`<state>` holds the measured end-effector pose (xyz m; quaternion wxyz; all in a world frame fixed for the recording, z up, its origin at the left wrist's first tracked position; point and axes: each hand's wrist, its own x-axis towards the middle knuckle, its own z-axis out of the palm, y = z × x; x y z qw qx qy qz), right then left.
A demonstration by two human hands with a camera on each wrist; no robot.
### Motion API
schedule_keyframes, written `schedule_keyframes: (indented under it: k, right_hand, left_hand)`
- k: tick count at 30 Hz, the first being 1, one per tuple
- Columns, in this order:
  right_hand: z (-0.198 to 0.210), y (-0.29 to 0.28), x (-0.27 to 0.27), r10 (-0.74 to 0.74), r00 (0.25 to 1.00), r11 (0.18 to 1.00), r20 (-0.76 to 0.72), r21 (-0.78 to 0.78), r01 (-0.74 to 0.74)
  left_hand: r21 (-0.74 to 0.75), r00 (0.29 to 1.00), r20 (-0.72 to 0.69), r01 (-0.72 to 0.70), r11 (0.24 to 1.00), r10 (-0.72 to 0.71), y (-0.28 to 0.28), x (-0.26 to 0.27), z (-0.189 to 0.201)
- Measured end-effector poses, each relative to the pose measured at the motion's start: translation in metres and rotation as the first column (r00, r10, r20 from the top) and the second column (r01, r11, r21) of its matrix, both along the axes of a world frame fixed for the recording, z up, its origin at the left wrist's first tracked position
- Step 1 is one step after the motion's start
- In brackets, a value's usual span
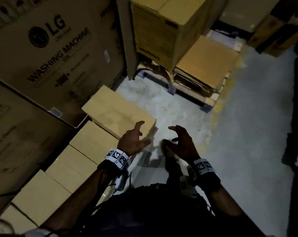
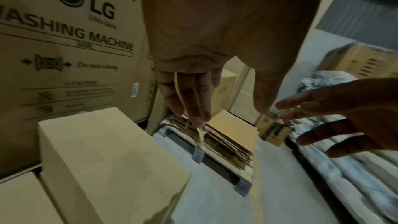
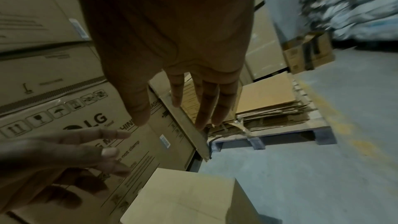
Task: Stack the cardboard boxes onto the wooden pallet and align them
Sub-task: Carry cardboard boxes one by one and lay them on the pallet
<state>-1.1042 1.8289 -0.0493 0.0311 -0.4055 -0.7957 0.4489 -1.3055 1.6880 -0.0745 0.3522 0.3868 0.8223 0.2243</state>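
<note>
A plain cardboard box lies on top of a row of similar boxes at the left. My left hand hovers over its near right corner with spread fingers, holding nothing. To its right, my right hand hangs above the floor, fingers loosely bent and empty. Ahead stands the wooden pallet, carrying flattened cardboard sheets and one large box. The left wrist view shows the left hand above the box. In the right wrist view, the right hand points toward the pallet.
Tall LG washing machine cartons wall off the left side. A cardboard sheet leans upright beside the pallet. A worn yellow line runs along the grey concrete floor. Wrapped goods lie at the right, with a small open box beyond.
</note>
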Motion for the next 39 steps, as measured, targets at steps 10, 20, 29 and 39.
schedule_keyframes:
  k: [10, 20, 29, 39]
  right_hand:
    - [-0.037, 0.204, -0.106, 0.474, 0.869, 0.880, 0.140, -0.045, -0.473]
    - [-0.184, 0.213, -0.176, 0.660, 0.687, 0.746, 0.304, -0.159, -0.647]
    - [-0.322, 0.198, -0.203, 0.750, 0.618, 0.641, 0.235, -0.029, -0.767]
    - [-0.417, 0.195, -0.245, 0.785, 0.607, 0.607, 0.127, 0.040, -0.793]
  left_hand:
    - [-0.134, 0.937, 0.042, -0.339, 0.931, 0.347, 0.096, -0.009, -0.033]
    - [-0.395, 0.768, 0.051, -0.571, 0.720, 0.638, 0.075, -0.003, -0.164]
    - [-0.355, 0.561, -0.083, -0.789, 0.502, 0.823, 0.066, 0.011, -0.277]
    - [-0.066, 0.408, -0.066, -0.913, 0.404, 0.911, 0.074, -0.014, -0.361]
